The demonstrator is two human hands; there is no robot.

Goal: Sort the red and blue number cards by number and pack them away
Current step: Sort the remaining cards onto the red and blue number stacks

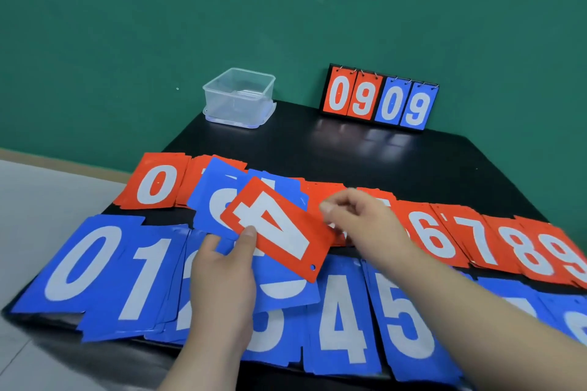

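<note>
Red 4 card (279,232) in left hand (222,282) grip, above blue row (340,320).

Fanned cards (276,232) in the left hand (222,279) over the near row of piles (343,320), far row (476,241) just behind the grip; plastic container (239,98) farther behind, scoreboard (379,98) behind-right

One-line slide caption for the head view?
Left hand holds a red 4 card atop blue cards; right hand, blurred, over the red row on the black table.
</note>
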